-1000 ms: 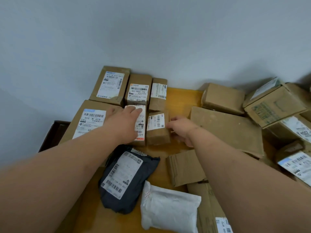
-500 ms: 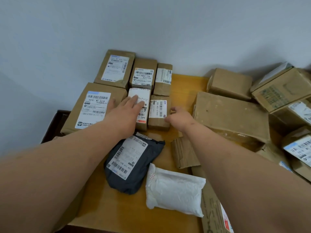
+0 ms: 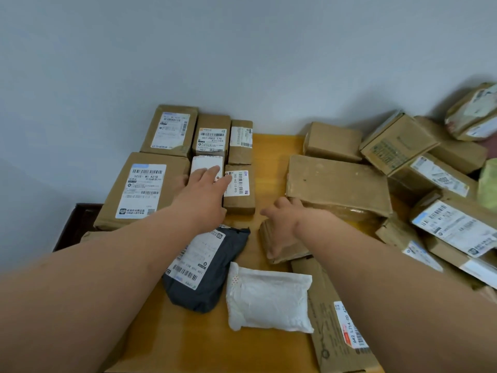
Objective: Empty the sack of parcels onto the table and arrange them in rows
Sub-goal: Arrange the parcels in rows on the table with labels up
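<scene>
Brown parcels stand in two rows at the back left of the yellow table (image 3: 271, 146). The back row holds three labelled boxes (image 3: 212, 135). In the front row are a large box (image 3: 142, 189), a white-topped parcel (image 3: 205, 164) and a small brown box (image 3: 240, 189). My left hand (image 3: 207, 195) lies flat on the white-topped parcel, its fingertips touching the small box's label. My right hand (image 3: 285, 219) hovers over a corrugated cardboard parcel (image 3: 287, 251), fingers loosely curled and holding nothing. No sack is visible.
A big flat parcel (image 3: 338, 181) lies right of my right hand, with a loose heap of boxes (image 3: 398, 141) behind it to the right edge. Near me lie a dark grey bag (image 3: 209, 265), a white padded bag (image 3: 269, 297) and a long box (image 3: 336, 319). A dark wooden object (image 3: 78, 224) sits off the table's left edge.
The small brown box was pushed back and left into line beside the white-topped parcel. My right hand has let go of it and drawn back over the corrugated parcel. My left hand stays flat.
</scene>
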Motion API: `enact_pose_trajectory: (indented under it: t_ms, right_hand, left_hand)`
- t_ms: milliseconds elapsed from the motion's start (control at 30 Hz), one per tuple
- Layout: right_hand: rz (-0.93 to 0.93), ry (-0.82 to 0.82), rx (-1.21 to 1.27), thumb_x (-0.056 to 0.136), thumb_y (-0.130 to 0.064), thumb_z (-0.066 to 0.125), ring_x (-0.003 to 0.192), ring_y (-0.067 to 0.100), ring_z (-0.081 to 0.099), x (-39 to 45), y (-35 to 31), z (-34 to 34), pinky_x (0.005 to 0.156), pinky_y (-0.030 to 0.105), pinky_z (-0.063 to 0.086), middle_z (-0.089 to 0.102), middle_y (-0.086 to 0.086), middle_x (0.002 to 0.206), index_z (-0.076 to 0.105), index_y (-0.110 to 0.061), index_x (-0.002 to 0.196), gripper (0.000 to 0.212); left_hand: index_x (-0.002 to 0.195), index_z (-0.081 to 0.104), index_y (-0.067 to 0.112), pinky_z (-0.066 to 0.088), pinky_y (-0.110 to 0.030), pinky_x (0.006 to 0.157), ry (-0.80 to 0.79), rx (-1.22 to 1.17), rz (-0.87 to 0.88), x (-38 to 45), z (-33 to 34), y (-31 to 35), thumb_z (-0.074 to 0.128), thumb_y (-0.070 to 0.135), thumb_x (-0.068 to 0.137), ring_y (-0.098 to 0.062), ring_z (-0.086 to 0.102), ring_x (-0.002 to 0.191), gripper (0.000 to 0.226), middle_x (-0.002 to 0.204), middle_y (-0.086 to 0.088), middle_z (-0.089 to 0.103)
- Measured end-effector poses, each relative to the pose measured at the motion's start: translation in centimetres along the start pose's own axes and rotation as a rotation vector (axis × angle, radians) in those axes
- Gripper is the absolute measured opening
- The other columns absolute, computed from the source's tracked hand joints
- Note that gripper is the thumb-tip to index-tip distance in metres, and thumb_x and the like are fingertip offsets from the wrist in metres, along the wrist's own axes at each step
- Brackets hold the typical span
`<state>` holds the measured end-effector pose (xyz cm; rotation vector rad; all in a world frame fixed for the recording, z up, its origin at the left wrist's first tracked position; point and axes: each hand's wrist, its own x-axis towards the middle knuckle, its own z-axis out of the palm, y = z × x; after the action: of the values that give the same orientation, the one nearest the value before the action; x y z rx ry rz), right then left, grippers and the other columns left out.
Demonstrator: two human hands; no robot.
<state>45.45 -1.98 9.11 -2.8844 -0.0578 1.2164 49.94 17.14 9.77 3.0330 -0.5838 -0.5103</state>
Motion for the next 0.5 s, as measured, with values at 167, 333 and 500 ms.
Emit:
enact_pose_trajectory:
  t_ms: [167,333,500]
  right_hand:
    - [0.112,0.407,0.474,0.091,-0.037,0.062,0.130,0.028,0.045,-0.5,1.8,0.1,0.106,0.044,0.043,0.048,0.006,0.142,0.047,-0.025,0.141,0.054]
    - [0.280,0.531,0.253,0.083,-0.027,0.068,0.141,0.034,0.030,0.0,7.0,-0.2,0.114,0.052,0.030,0.038,0.009,0.150,0.038,-0.027,0.146,0.069]
    - [0.322,0.366,0.139,0.083,-0.041,0.069,0.149,0.038,0.011,2.4,11.5,1.6,0.119,0.061,0.008,0.016,0.009,0.162,0.015,-0.039,0.152,0.088]
  left_hand:
    - [0.156,0.016,0.034,0.011,-0.055,0.120,-0.002,0.012,0.035,0.0,-0.6,1.1,0.055,0.043,0.094,-0.025,0.010,0.150,0.074,0.163,0.000,0.017]
    - [0.155,0.020,0.035,0.010,-0.052,0.118,-0.030,-0.021,0.034,1.0,-0.6,3.0,0.053,0.043,0.095,-0.023,0.013,0.150,0.069,0.163,0.004,0.019]
    - [0.155,0.021,0.035,0.011,-0.051,0.118,-0.079,-0.060,0.036,3.7,-0.5,5.5,0.053,0.045,0.095,-0.023,0.015,0.150,0.069,0.163,0.004,0.022]
